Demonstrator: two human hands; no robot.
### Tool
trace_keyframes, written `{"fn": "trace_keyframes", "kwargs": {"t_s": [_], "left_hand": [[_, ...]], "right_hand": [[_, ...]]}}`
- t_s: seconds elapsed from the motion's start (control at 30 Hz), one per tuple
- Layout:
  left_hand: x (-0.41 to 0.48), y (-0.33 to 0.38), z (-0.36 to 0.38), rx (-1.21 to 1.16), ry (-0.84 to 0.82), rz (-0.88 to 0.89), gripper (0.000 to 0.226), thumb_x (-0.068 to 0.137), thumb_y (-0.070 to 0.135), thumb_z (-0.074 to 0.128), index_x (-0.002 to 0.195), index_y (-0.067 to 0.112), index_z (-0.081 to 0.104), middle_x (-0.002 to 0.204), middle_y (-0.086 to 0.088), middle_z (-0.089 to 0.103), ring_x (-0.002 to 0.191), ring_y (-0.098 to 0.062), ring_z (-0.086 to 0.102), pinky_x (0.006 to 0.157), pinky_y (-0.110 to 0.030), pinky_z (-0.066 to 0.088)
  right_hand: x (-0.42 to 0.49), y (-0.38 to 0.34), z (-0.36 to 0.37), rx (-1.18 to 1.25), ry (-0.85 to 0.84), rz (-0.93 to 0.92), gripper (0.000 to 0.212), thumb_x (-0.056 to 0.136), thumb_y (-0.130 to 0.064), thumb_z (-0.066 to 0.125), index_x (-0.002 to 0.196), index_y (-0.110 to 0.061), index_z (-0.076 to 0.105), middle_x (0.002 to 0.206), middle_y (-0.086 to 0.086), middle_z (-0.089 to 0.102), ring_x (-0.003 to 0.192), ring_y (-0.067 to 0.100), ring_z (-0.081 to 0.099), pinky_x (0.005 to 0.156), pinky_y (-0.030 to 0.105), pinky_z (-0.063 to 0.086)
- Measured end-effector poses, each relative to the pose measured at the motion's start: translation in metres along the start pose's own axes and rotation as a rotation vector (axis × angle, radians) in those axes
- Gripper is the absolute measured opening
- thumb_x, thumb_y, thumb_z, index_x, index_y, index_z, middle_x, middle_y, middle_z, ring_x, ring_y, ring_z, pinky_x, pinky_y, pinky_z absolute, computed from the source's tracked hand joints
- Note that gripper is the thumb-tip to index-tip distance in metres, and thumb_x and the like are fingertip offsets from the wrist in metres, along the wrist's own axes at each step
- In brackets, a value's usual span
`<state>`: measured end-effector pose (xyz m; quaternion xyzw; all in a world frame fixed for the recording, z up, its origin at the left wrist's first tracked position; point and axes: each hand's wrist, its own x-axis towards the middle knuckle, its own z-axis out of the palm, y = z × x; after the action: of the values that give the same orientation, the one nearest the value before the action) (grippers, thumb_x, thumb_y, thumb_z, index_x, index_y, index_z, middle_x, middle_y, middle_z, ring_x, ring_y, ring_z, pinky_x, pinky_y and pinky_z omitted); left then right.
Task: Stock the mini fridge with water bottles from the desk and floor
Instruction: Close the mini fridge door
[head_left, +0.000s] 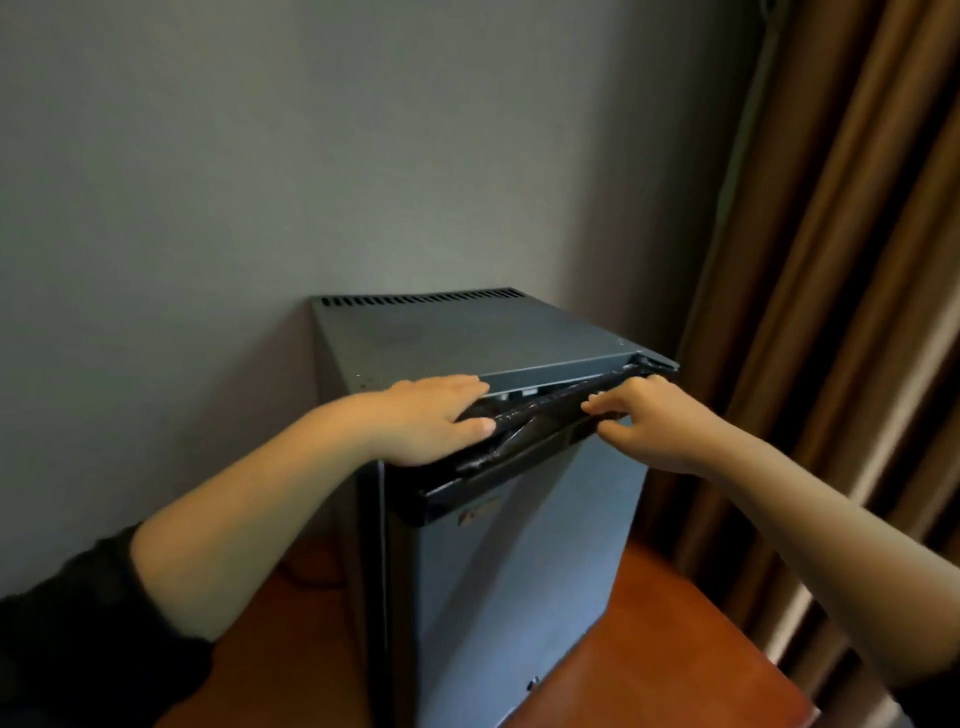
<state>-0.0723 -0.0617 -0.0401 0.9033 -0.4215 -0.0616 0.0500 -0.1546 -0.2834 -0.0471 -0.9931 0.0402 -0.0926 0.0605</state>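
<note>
**Mini fridge door cracked, no bottles in sight**

Mini fridge (498, 571) stood against the grey wall (260, 156) on a reddish wooden surface (665, 649), with a brown curtain (841, 260) just to its right. That is all the head view gave you; there was only this one camera.

In it, your left hand (431, 421) lay over the front left corner of the fridge top, palm down, fingers draped across the corner and thumb hooked at the upper edge of the door (519, 452). It pressed and braced more than it gripped. Your right hand (649, 421) reached to the same edge further right, fingertips curled onto the black gasket strip; whether they actually pinched it, you could not tell from this angle. The door stood slightly ajar, a dark gap showing along the top.

No water bottles appeared, neither on a desk nor on the floor, so stocking looked not yet begun.

Risks, as a judgement: pulling on the soft gasket rather than the solid door edge could tear or unseat it, spoiling the seal. A hard tug against a sticking door might rock or slide the fridge forward. Fingers in that gap could be pinched if the door snapped back.
</note>
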Motion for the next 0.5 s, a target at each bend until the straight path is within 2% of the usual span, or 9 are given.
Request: {"fn": "trace_keyframes", "kwargs": {"t_s": [0.13,0.23,0.33,0.4,0.5], "left_hand": [[0.004,-0.017,0.022,0.057,0.046,-0.080,0.062,0.098,0.047,0.022,0.149,0.024,-0.005,0.158,0.008,-0.011,0.145,-0.009,-0.011,0.119,-0.037,-0.002],[0.008,-0.026,0.034,0.143,0.165,-0.112,0.062,0.098,0.049,0.018,0.149,0.024,-0.008,0.157,0.008,-0.015,0.143,-0.008,-0.018,0.117,-0.039,-0.008],[0.014,-0.037,0.035,0.186,0.261,-0.122,0.063,0.097,0.051,0.019,0.149,0.026,-0.006,0.158,0.008,-0.013,0.143,-0.010,-0.019,0.117,-0.041,-0.009],[0.018,-0.042,0.034,0.144,0.264,-0.106,0.062,0.096,0.052,0.022,0.149,0.029,-0.003,0.158,0.009,-0.010,0.144,-0.008,-0.018,0.118,-0.040,-0.008],[0.019,-0.043,0.035,0.128,0.278,-0.081,0.061,0.096,0.051,0.026,0.149,0.032,0.002,0.158,0.011,-0.006,0.144,-0.006,-0.015,0.118,-0.039,-0.008]], "right_hand": [[0.016,-0.005,0.006,0.014,-0.010,0.010,0.041,0.091,-0.020,0.050,0.132,-0.016,0.055,0.129,0.004,0.062,0.113,0.021,0.061,0.100,0.034,0.048],[0.019,-0.002,0.021,0.013,-0.011,0.007,0.052,0.094,-0.019,0.047,0.145,-0.018,0.037,0.152,0.001,0.036,0.141,0.018,0.034,0.117,0.035,0.027],[0.018,-0.001,0.039,0.085,0.027,-0.014,0.058,0.096,-0.018,0.046,0.150,-0.020,0.024,0.159,-0.003,0.018,0.147,0.011,0.015,0.118,0.031,0.018],[0.020,0.001,0.046,0.124,0.096,-0.022,0.055,0.096,-0.020,0.045,0.149,-0.020,0.027,0.158,-0.004,0.022,0.146,0.011,0.016,0.117,0.031,0.020],[0.025,0.005,0.050,0.191,0.224,-0.027,0.045,0.096,-0.021,0.047,0.141,-0.019,0.043,0.151,-0.001,0.038,0.142,0.013,0.031,0.115,0.028,0.025]]}}
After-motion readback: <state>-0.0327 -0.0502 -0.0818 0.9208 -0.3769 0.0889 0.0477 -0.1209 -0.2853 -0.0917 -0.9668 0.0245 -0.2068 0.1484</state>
